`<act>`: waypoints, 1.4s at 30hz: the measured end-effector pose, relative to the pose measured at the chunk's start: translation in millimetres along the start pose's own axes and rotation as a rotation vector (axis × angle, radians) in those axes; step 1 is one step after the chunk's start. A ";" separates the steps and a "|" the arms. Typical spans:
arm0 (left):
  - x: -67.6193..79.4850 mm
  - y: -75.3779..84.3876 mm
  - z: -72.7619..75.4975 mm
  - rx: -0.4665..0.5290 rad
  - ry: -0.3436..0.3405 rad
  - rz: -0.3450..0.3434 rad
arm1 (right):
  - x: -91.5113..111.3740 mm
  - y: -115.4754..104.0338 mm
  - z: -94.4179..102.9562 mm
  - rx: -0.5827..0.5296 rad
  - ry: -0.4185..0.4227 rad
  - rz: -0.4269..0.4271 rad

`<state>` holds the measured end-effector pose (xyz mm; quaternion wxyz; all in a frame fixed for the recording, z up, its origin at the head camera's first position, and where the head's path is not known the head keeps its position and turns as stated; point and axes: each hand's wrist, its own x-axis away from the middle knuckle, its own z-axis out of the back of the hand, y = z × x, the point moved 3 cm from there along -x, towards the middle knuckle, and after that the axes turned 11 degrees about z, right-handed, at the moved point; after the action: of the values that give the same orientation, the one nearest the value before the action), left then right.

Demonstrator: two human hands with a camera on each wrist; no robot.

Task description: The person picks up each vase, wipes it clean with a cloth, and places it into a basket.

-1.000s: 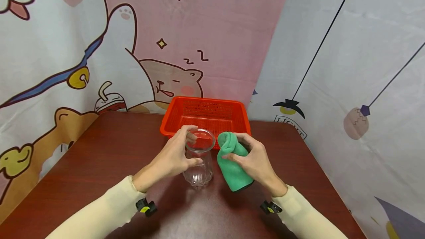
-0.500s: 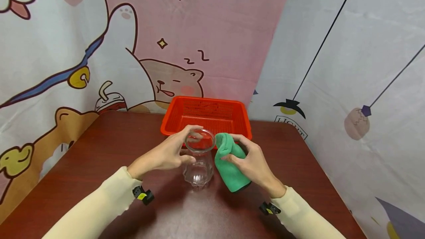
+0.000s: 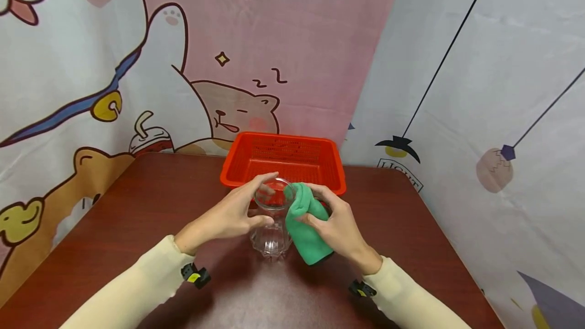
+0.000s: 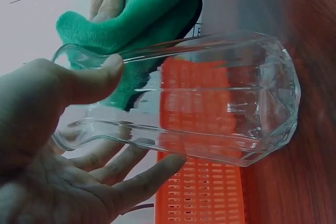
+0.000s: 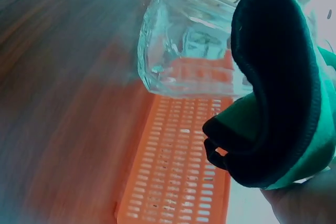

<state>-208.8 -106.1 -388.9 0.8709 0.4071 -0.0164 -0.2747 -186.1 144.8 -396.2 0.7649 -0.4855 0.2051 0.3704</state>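
Observation:
A clear glass vase (image 3: 270,240) with a flared rim and faceted base stands upright in the middle of the table. My left hand (image 3: 233,212) curves round its neck from the left; in the left wrist view the thumb (image 4: 107,74) lies along one side and the fingers along the other. My right hand (image 3: 340,225) grips a folded green cloth (image 3: 307,235) with a dark edge, right beside the vase. The cloth's upper fold meets the rim, and whether any of it is inside the mouth I cannot tell. In the right wrist view, the cloth (image 5: 323,114) hides most of that hand.
Behind the vase sits an orange-red perforated plastic basket (image 3: 340,174) near the table's back edge. A dark reddish-brown tabletop (image 3: 173,192) spreads on both sides. A printed cartoon curtain (image 3: 311,55) hangs behind and along the right.
My right hand has brought the cloth leftward to the vase's rim. My left hand first slid a little left, then its thumb came slightly back right. The vase has barely moved.

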 end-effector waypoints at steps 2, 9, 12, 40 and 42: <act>0.0 0.4 -0.5 -0.015 0.011 -0.002 | -0.7 -0.4 -2.3 -0.003 0.010 -0.003; -0.1 1.8 -0.9 -0.040 0.027 -0.005 | 3.5 23.1 -11.3 -0.024 0.021 -0.043; -0.4 1.3 -1.0 -0.035 0.028 0.007 | 4.7 28.0 -14.1 -0.040 0.025 -0.049; -1.1 0.0 -2.7 0.011 0.010 0.023 | 14.7 37.6 -20.2 0.225 -0.258 -0.109; -1.1 -0.2 -2.8 0.013 0.010 0.027 | 16.1 39.7 -21.4 0.235 -0.292 -0.109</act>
<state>-209.1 -103.7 -390.7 0.8720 0.4137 -0.0195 -0.2609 -205.2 141.7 -440.0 0.8569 -0.3441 0.1074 0.3685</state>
